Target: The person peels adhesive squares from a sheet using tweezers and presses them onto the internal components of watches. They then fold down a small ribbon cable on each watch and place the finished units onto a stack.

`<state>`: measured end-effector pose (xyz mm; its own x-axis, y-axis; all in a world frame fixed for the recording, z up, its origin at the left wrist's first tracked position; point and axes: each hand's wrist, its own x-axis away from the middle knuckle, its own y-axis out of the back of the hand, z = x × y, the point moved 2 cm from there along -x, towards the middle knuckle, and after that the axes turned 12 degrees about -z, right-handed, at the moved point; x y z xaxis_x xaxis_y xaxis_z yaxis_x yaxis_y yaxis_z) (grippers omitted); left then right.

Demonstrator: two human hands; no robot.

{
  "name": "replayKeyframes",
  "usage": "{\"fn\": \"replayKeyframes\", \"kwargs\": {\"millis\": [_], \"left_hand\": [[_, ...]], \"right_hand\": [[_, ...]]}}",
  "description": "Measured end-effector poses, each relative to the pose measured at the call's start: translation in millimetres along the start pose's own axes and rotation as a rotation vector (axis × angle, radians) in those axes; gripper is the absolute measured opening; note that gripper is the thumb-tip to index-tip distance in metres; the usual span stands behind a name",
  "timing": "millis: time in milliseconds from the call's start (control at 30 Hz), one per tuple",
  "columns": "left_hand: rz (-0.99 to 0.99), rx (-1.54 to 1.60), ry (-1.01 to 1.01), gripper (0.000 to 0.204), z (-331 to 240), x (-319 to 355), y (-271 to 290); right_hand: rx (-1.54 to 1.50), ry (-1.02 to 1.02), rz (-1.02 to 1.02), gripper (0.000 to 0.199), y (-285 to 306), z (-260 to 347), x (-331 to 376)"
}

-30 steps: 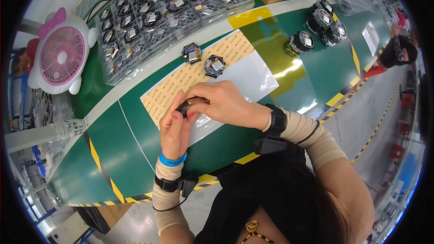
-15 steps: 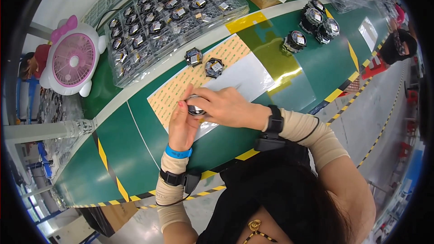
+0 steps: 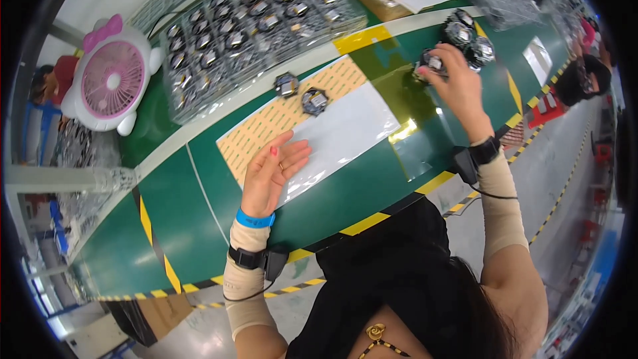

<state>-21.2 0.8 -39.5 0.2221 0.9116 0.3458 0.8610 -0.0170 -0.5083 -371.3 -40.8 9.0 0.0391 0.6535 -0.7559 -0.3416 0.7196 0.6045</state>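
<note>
Head view, half a second on: the right hand (image 3: pixel 460 86) has crossed from the left hand (image 3: pixel 269 176) to the far right of the green bench (image 3: pixel 193 213). The module both hands gripped is gone from between them; left hand stays near its old spot.

Right hand: thumb and fingertips closed about a round electronic module (image 3: pixel 430 61), just beside clustered module stacks (image 3: pixel 482 50). Left hand: open, fingers loosely spread over the tan-and-white sheet (image 3: pixel 359 116), nothing seen in it. Two loose modules (image 3: pixel 314 101) sit near the sheet's upper edge, one on the tan part, the other at its border.

Risks, my judgement: a sideways nudge while placing or letting go could topple the column or scuff neighbours, the piles being close and uneven. A low sweep of the left hand could drag the sheet and shift what rests on it.

Poorly seen: fingers cover much of the gripped module; it may be the one lately held or one already stacked, and I can't say which, nor whether it is lifted. Lower modules hidden. Far rows of the clear plastic tray (image 3: pixel 266 70) blurred; bystander at right edge mostly lost to distortion.
</note>
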Motion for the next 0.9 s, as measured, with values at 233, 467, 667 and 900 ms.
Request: {"fn": "replayKeyframes", "kwargs": {"millis": [233,467,667,900], "left_hand": [[-0.39,-1.106,-0.428,0.021,-47.3,27.9,31.7],[-0.345,-1.752,-0.885,0.028,-15.6,48.2,43.1],[-0.326,-1.771,-0.896,0.031,-15.1,50.2,46.3],[-0.206,-1.746,-0.736,0.022,-44.9,38.5,36.8]], "right_hand": [[-0.825,-0.313,0.109,0.042,8.4,99.6,-4.3],[-1.35,-0.879,0.763,0.019,-94.0,180.4,54.0],[-1.456,-1.049,0.712,0.02,-112.3,194.6,61.0],[-1.662,-1.109,0.645,0.021,-93.8,180.3,35.6]]}}
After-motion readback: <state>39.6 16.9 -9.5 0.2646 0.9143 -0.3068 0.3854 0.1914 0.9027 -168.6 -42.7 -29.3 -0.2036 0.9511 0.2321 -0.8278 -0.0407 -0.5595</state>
